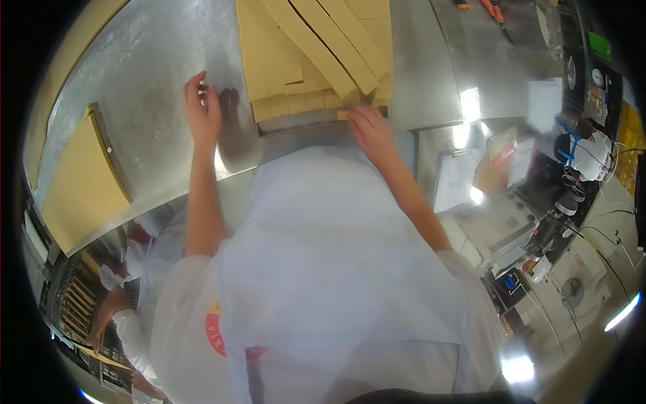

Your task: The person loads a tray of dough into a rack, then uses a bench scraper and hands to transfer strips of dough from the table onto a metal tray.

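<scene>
A tan slab [279, 64], scored into small rectangles, lies on a dark-edged tray [296, 130] at the top middle; I cannot tell what it is made of. Several long cut strips [316, 47] rest diagonally on top of it. At the tray's near edge, my right hand [371, 133] pinches a small tan piece [343, 116] between its fingertips. My left hand [202, 116] hovers over the metal table, left of the tray, with its fingers apart and loosely bent. It holds nothing.
The metal table [155, 87] carries another tan sheet [84, 182] at the left. Orange-handled tools [494, 12] lie at the top right. Papers [457, 176] and machines with cables stand at the right. Another person [131, 323] works by a rack at the lower left.
</scene>
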Demonstrator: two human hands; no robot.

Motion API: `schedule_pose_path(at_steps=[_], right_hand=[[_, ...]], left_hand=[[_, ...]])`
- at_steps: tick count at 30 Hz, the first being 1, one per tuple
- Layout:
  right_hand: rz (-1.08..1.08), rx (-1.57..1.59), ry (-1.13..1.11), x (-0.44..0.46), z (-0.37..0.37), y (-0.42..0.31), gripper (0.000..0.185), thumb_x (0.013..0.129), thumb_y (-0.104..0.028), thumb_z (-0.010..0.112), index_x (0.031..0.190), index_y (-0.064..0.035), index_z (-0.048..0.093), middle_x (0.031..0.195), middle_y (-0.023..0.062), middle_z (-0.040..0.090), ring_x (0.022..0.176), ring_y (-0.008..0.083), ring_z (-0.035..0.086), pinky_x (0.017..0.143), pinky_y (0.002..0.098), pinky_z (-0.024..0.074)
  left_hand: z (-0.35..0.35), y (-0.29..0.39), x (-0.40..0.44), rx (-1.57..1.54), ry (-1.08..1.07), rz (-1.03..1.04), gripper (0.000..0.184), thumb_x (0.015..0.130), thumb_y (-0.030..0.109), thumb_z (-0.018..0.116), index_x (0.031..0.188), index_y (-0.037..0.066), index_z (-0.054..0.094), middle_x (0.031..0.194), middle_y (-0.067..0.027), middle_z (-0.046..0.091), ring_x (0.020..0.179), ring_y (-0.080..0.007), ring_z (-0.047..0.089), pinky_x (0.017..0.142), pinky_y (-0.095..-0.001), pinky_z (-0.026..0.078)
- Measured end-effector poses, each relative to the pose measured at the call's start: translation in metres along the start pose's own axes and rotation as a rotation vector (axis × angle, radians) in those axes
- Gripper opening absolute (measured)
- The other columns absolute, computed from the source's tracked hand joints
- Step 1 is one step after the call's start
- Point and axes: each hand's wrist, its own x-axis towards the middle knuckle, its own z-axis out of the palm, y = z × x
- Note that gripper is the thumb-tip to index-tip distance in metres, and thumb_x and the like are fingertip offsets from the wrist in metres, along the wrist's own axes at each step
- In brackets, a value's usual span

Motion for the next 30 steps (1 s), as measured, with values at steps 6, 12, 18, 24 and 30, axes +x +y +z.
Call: schedule_pose_path(at_steps=[6,12,18,24,30], right_hand=[[0.179,-0.033,0.175,-0.005,0.004,-0.006,0.03,0.084,0.001,0.071,0.112,-0.0047,0.064,0.113,0.0137,0.062,0.099,0.0329,0.063,0.083,0.0411,0.0548],[0.497,0.025,0.14,-0.008,-0.002,-0.013,0.034,0.088,-0.004,0.072,0.119,-0.004,0.06,0.108,0.0153,0.059,0.087,0.0314,0.062,0.077,0.0413,0.0528],[0.508,0.012,0.211,-0.011,-0.002,-0.011,0.033,0.09,-0.01,0.072,0.119,-0.0011,0.059,0.108,0.0154,0.06,0.086,0.028,0.062,0.076,0.0391,0.0528],[0.742,0.106,0.364,-0.052,0.006,-0.006,0.028,0.093,-0.012,0.071,0.115,0.0015,0.06,0.098,0.0141,0.063,0.082,0.0235,0.064,0.072,0.0365,0.0528],[1.024,0.376,0.4,-0.039,0.019,0.005,0.03,0.101,-0.027,0.064,0.105,0.0023,0.064,0.081,0.0113,0.065,0.069,0.019,0.064,0.063,0.0328,0.0511]], left_hand=[[-0.015,-0.011,0.084,0.014,-0.028,0.106,0.031,0.097,0.012,0.061,0.127,0.007,0.066,0.124,-0.0126,0.061,0.098,-0.023,0.066,0.076,-0.0315,0.054],[0.029,-0.054,0.23,0.022,-0.111,0.188,0.045,0.103,0.031,0.059,0.138,0.003,0.062,0.138,-0.0168,0.064,0.119,-0.0282,0.065,0.099,-0.0369,0.051],[0.085,-0.04,0.321,0.148,-0.312,0.184,0.053,0.107,0.041,0.043,0.143,0.006,0.059,0.148,-0.0226,0.056,0.139,-0.0345,0.052,0.119,-0.0428,0.038],[0.093,0.029,0.337,0.183,-0.735,0.301,0.05,0.106,0.036,0.043,0.132,-0.001,0.064,0.141,-0.0251,0.06,0.133,-0.0336,0.056,0.111,-0.0468,0.043],[0.116,0.021,0.361,0.187,-0.777,0.046,0.079,0.1,0.066,0.043,0.135,-0.002,0.063,0.13,-0.0189,0.069,0.123,-0.0301,0.063,0.107,-0.0363,0.044]])
